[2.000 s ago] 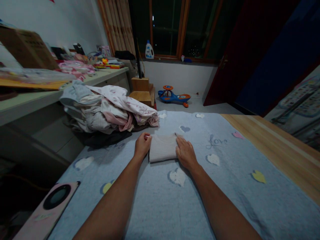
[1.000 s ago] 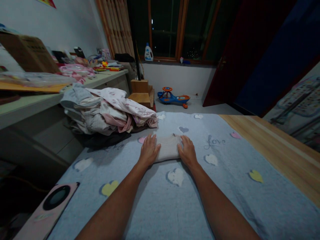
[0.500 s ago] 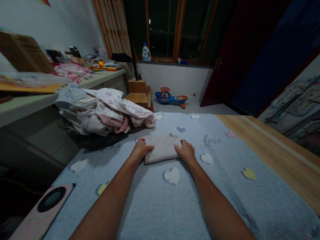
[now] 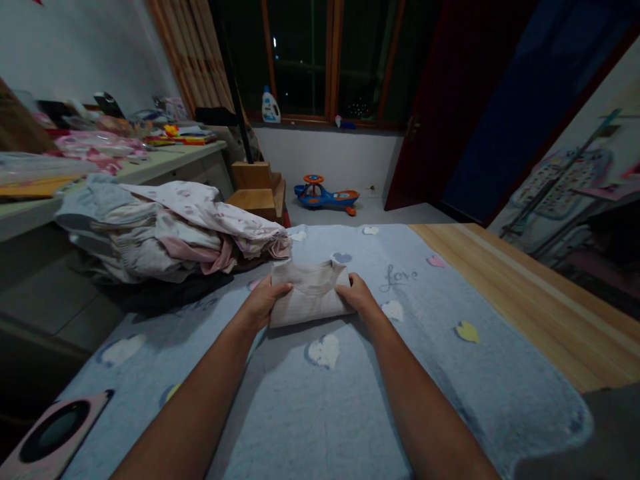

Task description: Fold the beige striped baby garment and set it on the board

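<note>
A folded pale knit garment (image 4: 310,297) lies on a blue blanket with felt hearts (image 4: 440,373), its collar toward the far side. My left hand (image 4: 263,303) grips the garment's left edge, fingers curled over the top. My right hand (image 4: 356,293) holds its right edge in the same way. The garment's near edge bows slightly between my hands, and part of it is hidden under my fingers.
A heap of folded and loose clothes (image 4: 165,230) lies left of the blanket, below a cluttered desk (image 4: 165,160). A wooden surface (image 4: 540,313) runs along the right. Wooden steps (image 4: 255,190) and a blue-orange ride-on toy (image 4: 326,195) stand beyond.
My hands have gone from pressing the garment's sides to gripping its edges. The whole scene has shifted left in the view, and the garment sits more bunched between my hands.
</note>
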`<state>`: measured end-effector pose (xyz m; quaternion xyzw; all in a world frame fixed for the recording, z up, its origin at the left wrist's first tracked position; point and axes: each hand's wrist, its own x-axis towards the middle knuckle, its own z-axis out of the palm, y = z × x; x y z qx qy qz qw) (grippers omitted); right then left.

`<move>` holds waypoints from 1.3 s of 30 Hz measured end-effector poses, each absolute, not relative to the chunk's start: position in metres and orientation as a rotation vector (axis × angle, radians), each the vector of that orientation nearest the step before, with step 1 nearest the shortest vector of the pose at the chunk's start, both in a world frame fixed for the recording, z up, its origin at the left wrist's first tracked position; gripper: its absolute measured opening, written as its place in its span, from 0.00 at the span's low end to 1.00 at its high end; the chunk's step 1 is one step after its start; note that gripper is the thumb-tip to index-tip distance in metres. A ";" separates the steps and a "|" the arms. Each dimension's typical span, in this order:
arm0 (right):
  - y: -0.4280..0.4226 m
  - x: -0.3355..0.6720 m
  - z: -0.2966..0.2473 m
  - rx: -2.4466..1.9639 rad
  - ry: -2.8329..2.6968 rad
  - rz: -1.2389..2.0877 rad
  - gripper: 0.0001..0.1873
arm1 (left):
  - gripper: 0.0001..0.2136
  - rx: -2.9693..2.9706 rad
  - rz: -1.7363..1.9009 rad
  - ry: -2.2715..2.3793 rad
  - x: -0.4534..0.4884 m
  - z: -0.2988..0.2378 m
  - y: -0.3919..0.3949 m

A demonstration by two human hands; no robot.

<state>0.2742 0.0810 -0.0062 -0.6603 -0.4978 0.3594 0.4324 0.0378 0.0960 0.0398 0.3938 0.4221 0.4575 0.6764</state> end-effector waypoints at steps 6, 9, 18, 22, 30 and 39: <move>0.084 0.307 0.024 -1.543 -1.091 1.038 0.23 | 0.19 0.749 1.026 0.935 0.073 0.058 0.112; 0.087 0.340 0.040 -1.634 -1.149 0.936 0.23 | 0.15 0.653 0.940 0.987 0.108 0.063 0.119; 0.087 0.461 0.065 -1.868 -1.133 0.702 0.21 | 0.17 0.756 0.639 0.969 0.209 0.066 0.130; 0.086 0.502 0.066 -1.901 -1.068 0.636 0.19 | 0.30 0.861 0.614 0.938 0.249 0.061 0.129; 0.086 0.552 0.065 -1.938 -1.013 0.485 0.18 | 0.35 1.031 0.632 0.924 0.312 0.057 0.133; 0.086 0.570 0.031 -2.331 -1.061 0.157 0.15 | 0.20 1.084 0.570 1.006 0.333 0.030 0.140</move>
